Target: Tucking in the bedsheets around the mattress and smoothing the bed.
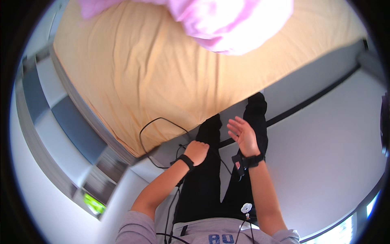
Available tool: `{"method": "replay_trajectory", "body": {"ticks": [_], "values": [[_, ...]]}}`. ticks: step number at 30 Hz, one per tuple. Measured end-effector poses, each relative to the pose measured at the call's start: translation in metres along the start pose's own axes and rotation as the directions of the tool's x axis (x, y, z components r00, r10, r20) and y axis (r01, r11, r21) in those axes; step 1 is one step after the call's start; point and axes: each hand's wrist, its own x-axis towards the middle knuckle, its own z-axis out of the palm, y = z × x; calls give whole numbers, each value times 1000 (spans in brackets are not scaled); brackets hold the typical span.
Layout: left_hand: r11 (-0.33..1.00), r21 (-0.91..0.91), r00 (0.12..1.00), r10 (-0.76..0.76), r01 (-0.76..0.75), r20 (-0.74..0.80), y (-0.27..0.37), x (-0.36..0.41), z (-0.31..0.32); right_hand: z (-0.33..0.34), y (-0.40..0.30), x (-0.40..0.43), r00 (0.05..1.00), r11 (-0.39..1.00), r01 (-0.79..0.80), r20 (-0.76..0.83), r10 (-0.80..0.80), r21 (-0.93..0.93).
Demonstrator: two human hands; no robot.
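My left hand [196, 152] is curled, knuckles up, over my left thigh, with a black band [186, 162] on its wrist. Its fingertips and palm are hidden, so I cannot tell whether it holds anything. A black cable [148, 124] loops beside it, over the edge of the yellow bed sheet [170, 91], and runs out of sight near the fist. My right hand [242, 134] hovers above my other leg, palm partly turned up, fingers apart and holding nothing. A black strapped device [243, 163] sits on that wrist, with a thin cable near it.
Pink bedding [225, 27] is heaped on the bed. White and blue-grey drawer fronts [76, 128] stand at the left, by a bright green item [93, 203]. Grey floor [317, 146] with a dark strip [310, 102] spreads to the right. Black cables [172, 210] hang beside my left leg.
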Motion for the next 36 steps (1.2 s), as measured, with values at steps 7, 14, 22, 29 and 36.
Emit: {"method": "replay_trajectory", "body": {"ticks": [7,14,22,29,36], "values": [[808,-562,780,-463,176,-421,-6,4,25,-16,-30,13,1000,445,-3,-1,5,-895],[-236,-969,453,-874,-71,179,5,27,95,38,-45,32,973,626,-183,-231,5,-758],[-545,-220,514,-838,-809,183,-27,63,104,100,32,45,993,-40,65,61,103,-997],[-441,68,431,-816,-895,384,-28,73,100,136,107,28,558,-642,749,367,744,163],[-428,340,505,-845,-837,179,-28,74,96,121,113,35,460,-311,641,-28,887,702]]}}
